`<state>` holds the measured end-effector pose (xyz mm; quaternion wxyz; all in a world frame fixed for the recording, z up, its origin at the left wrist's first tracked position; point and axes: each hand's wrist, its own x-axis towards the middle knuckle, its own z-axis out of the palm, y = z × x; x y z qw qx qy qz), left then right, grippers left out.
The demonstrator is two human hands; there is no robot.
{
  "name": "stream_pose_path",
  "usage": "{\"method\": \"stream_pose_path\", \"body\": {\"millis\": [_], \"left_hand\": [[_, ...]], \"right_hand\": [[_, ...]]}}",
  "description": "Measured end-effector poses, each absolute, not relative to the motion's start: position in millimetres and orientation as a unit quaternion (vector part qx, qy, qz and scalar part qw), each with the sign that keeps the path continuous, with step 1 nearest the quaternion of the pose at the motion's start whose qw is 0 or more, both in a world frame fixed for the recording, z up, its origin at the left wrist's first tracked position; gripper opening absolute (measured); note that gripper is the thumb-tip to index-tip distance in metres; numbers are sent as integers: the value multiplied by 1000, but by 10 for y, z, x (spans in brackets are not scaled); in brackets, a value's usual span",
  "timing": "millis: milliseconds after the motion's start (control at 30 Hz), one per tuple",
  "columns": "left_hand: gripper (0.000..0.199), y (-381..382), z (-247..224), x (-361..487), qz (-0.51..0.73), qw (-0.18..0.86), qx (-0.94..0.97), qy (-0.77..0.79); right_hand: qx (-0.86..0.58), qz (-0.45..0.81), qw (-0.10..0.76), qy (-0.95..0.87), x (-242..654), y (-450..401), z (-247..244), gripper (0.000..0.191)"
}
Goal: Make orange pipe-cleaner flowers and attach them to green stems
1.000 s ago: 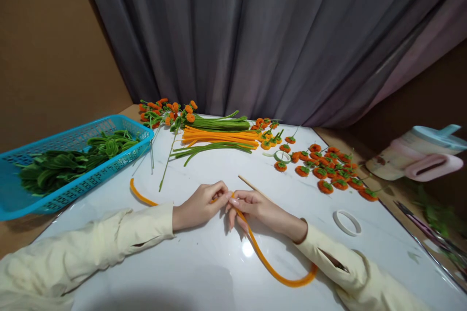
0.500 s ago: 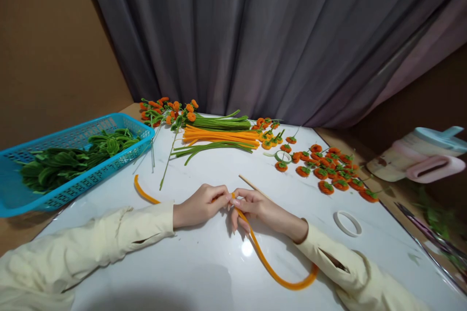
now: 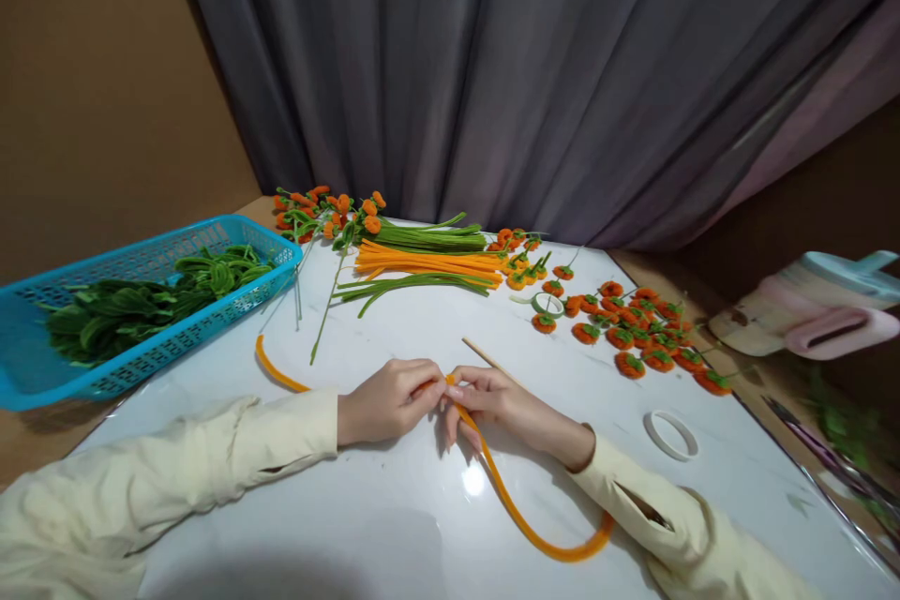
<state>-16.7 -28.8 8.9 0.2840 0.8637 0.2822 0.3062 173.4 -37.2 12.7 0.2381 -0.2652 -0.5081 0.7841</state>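
Note:
An orange pipe cleaner (image 3: 524, 522) runs through both hands. One end curves out on the left past my left wrist, and the other loops down to the right under my right forearm. My left hand (image 3: 395, 401) is closed and pinches it near the middle of the table. Touching it fingertip to fingertip, my right hand (image 3: 488, 403) pinches the same stem between thumb and index finger, its lower fingers curled loosely. A thin wooden stick (image 3: 482, 354) shows behind my right hand; whether that hand holds it, I cannot tell.
Beyond my hands lie bundles of orange pipe cleaners (image 3: 422, 261) and green pipe cleaners (image 3: 436, 237). Orange flower heads (image 3: 637, 333) cluster on the right, near a white ring (image 3: 671, 436) and a tape roll (image 3: 547, 304). A blue basket (image 3: 203, 317) holds green leaves; a tumbler (image 3: 766, 300) stands far right.
My left hand has closed a little further around the pipe cleaner, its fingers more tucked in. The right hand keeps nearly the same pose. The view has shifted slightly.

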Motion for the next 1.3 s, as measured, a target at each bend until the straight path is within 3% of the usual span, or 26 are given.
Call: {"method": "stream_pose_path", "body": {"millis": [267,933,1300], "left_hand": [[23,-298,85,-166,327,232,877,264],[21,-303,109,-168,339,257,865,265],[19,-284,89,-160,342,239,871,261]], "right_hand": [[-277,779,220,-518,1732,-377,175,22],[-316,737,281,-528,1682,-461,166,27],[-436,597,319,-593,1654,-484,210,25]]}}
